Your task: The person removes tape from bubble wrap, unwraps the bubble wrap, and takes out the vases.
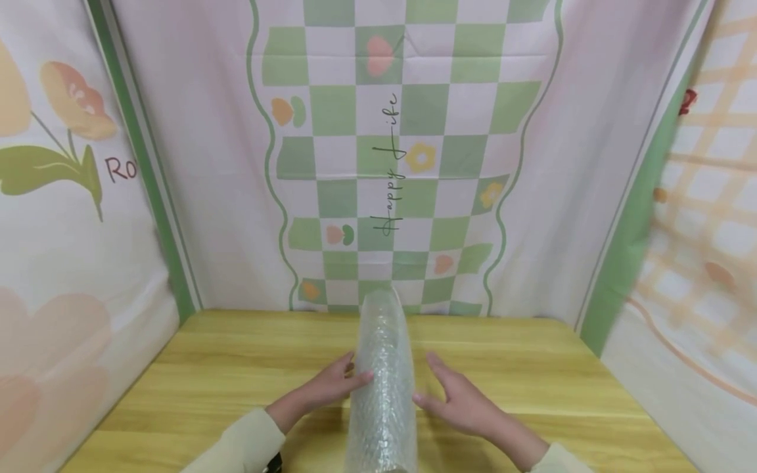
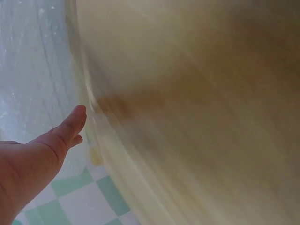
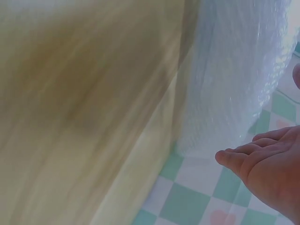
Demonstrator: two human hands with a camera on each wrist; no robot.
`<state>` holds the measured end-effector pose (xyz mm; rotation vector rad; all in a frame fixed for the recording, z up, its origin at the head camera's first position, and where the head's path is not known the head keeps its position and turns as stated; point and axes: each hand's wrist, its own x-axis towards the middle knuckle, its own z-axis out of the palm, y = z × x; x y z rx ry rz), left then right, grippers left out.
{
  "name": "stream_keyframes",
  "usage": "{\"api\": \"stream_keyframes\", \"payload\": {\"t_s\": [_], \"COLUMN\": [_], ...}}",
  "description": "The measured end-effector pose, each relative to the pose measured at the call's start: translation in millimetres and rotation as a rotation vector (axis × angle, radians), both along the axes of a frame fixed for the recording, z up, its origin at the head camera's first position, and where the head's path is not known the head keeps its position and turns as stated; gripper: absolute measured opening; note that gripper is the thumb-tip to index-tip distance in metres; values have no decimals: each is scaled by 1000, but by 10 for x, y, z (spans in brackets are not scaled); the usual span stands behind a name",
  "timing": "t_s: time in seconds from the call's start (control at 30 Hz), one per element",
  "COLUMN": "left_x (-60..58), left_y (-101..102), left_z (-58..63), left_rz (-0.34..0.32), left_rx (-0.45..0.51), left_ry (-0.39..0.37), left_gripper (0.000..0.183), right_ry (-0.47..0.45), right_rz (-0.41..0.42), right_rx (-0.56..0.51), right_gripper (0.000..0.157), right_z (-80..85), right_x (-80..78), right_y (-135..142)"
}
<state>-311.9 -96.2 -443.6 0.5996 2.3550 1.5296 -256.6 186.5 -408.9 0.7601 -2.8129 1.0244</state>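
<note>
A long roll of clear bubble wrap (image 1: 384, 387) lies lengthwise down the middle of the wooden table, its far end close to the back curtain. Beside its left flank is my left hand (image 1: 330, 385), the thumb reaching onto the roll and the fingers fairly straight. My right hand (image 1: 464, 399) stands at the other side, with fingers extended, thumb spread and the thumb tip right at the wrap's edge. In the right wrist view the flat right hand (image 3: 267, 164) appears beside the shiny roll (image 3: 234, 79). The roll's near end runs out of the head view.
The wooden table (image 1: 248, 355) stretches to both sides of the roll. Behind it hangs a printed curtain (image 1: 331, 157) with green and white checks. More patterned cloth (image 1: 77, 263) walls in the left side, and a further cloth (image 1: 698, 276) the right.
</note>
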Motion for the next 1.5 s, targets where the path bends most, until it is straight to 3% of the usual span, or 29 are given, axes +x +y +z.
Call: {"api": "stream_keyframes", "payload": {"t_s": [0.2,0.43,0.73,1.13,1.5], "left_x": [16,1,0,-7,-15], "left_y": [49,100,113,122,150], "left_z": [-27,-61,-66,-86,-95], "left_rz": [-3,-65,-85,-92,-68], "left_rx": [91,193,202,231,235], "left_ry": [-55,-89,-85,-109,-119], "left_gripper": [85,68,66,65,66], "right_ry": [4,-38,-167,-224,-254], "right_rz": [46,60,18,40,-113], "right_rx": [-59,-104,-197,-342,-367], "right_gripper": [82,79,81,86,104], "right_z": [-16,-35,-13,-35,-16], "right_x": [59,114,179,276,357], "right_y": [-77,-159,-278,-407,-592]}}
